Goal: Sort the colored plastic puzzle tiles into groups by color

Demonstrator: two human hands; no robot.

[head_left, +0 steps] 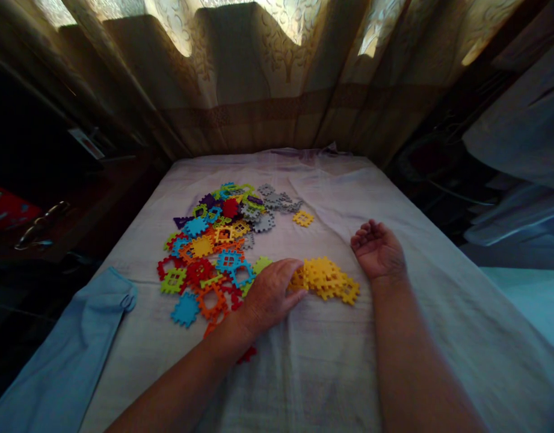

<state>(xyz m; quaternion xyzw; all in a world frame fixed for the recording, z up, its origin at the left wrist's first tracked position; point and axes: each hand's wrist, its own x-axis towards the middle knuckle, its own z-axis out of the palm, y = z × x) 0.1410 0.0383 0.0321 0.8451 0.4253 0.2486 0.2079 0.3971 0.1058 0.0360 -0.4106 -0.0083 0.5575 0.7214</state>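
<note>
My left hand (pixel 273 293) curves around the left end of a heap of yellow interlocking plastic pieces (pixel 326 278). A yellow interlocking piece (pixel 298 278) shows between its thumb and fingers, partly covered by the hand. Resting palm up on the sheet, my right hand (pixel 379 251) is empty, its fingers loosely curled and apart from the heap. Left of the hands spreads a mixed pile of toothed square pieces, among them a blue one (pixel 185 309), an orange frame (pixel 211 300) and a red one (pixel 199 271).
Grey pieces (pixel 277 199) lie together at the back of the pile. One yellow piece (pixel 303 218) sits alone beside them. A light blue cloth (pixel 73 343) hangs over the bed's left edge. Behind the sheet-covered bed (pixel 331 373) hangs a patterned curtain (pixel 277 90).
</note>
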